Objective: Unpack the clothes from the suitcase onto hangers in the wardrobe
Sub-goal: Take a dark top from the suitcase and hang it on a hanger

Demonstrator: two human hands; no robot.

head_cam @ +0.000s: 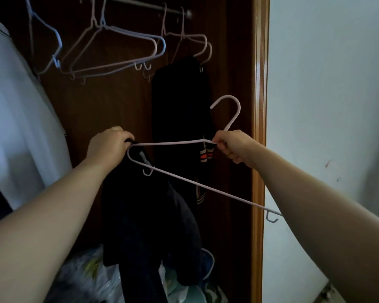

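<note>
My right hand [232, 146] pinches a pale pink wire hanger [195, 184] at the base of its hook, holding it tilted in front of the open wardrobe. My left hand [108, 144] grips the top of a black garment [144, 215] at the hanger's left shoulder end. The garment hangs down from that hand, with one hanger arm reaching into it. A second dark garment with striped cuffs [182, 101] hangs from a hanger on the wardrobe rail [144, 5].
Several bare wire hangers [109, 51] hang on the rail at the upper left. A white garment [15, 119] hangs at the far left. Plastic bags [92, 278] lie on the wardrobe floor. The wooden wardrobe frame [259, 127] and a white wall [326, 106] stand to the right.
</note>
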